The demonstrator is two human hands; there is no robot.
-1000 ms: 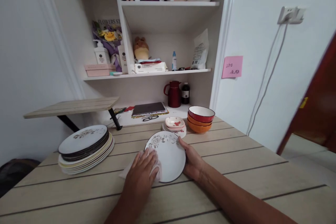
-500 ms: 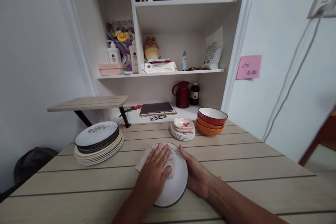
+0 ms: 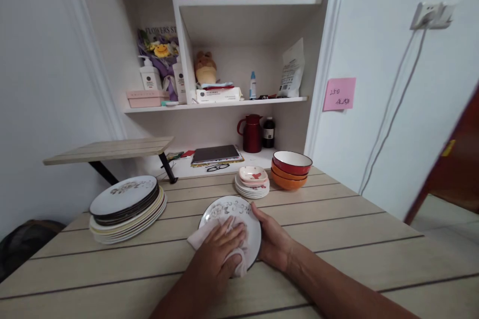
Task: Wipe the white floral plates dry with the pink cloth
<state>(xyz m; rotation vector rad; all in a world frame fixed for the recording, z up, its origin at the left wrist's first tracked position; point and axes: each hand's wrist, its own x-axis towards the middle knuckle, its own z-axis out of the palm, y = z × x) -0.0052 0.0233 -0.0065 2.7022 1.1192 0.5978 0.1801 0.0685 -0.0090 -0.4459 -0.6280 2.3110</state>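
A white plate with a dark rim and a floral pattern lies on the wooden table in front of me. My left hand presses a pale pink cloth flat onto the plate, fingers stretched over it. My right hand grips the plate's right edge and steadies it.
A tall stack of plates stands at the left. Behind the plate are a small stack of saucers and stacked red and orange bowls. White shelves with bottles, a red jug and a notebook rise at the back.
My left hand with the cloth has slid over the plate, from its upper part towards its near right side. The right hand stays on the rim. The camera has shifted slightly.
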